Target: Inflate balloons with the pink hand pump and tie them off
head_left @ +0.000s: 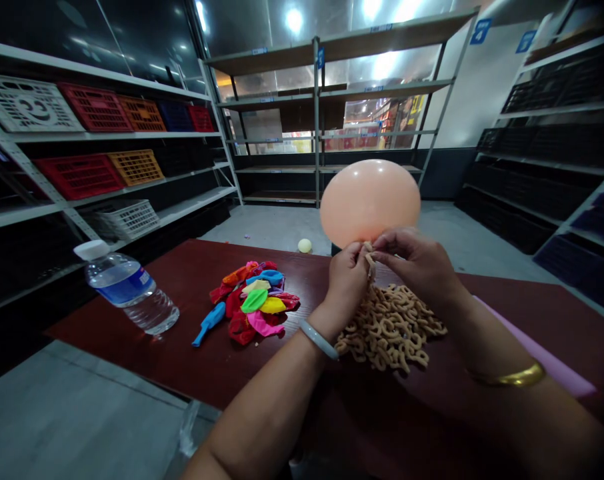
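A large inflated peach balloon [371, 202] stands up just beyond my hands. My left hand [349, 273] is closed in a pinch at the bottom of the balloon, around its neck. My right hand [415, 257] pinches at the same spot, thumb and forefinger meeting close to the left fingertips. A short tan twisted strip [370, 261] shows between the fingers; whether it is the balloon's neck or a separate loop I cannot tell. Below both hands lies a heap of small tan curled loops [392, 327] on the dark red table [182, 363].
Left of my hands lies a pile of deflated coloured balloons [255, 300]. A water bottle [129, 287] with a white cap stands further left. A pink flat sheet [537, 347] lies under my right forearm. A small pale balloon [305, 246] is beyond the table; shelves [316, 120] stand behind.
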`<control>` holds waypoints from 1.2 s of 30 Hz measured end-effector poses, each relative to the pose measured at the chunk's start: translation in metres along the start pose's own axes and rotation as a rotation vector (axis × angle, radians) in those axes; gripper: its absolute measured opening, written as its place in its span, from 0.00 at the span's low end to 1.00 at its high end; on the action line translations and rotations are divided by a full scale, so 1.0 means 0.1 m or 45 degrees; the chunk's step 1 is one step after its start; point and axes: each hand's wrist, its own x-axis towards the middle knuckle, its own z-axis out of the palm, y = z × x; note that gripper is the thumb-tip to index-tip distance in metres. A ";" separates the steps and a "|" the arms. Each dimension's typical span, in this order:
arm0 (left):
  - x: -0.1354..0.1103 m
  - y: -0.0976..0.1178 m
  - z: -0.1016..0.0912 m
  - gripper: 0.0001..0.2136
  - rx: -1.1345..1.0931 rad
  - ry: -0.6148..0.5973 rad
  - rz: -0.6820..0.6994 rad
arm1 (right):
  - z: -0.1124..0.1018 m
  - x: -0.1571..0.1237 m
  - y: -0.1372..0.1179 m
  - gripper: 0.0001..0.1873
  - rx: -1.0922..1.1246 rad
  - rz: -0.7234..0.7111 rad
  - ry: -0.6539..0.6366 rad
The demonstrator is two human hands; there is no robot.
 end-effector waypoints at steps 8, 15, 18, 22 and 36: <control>-0.01 0.05 0.01 0.10 -0.166 -0.107 -0.032 | -0.11 0.06 -0.08 0.05 -0.106 -0.015 -0.096; 0.01 0.05 0.02 0.14 -0.200 -0.145 -0.019 | -0.06 0.02 -0.11 0.05 -0.329 -0.015 0.015; 0.04 0.03 -0.01 0.11 -0.171 -0.192 0.027 | -0.06 0.01 -0.14 0.05 -0.418 -0.038 0.041; 0.07 0.03 -0.06 0.12 -0.050 -0.241 0.066 | -0.10 0.01 -0.19 0.04 -0.404 -0.079 0.009; -0.01 0.12 0.00 0.13 0.182 -0.173 0.111 | -0.19 0.01 -0.15 0.06 -0.410 -0.004 -0.099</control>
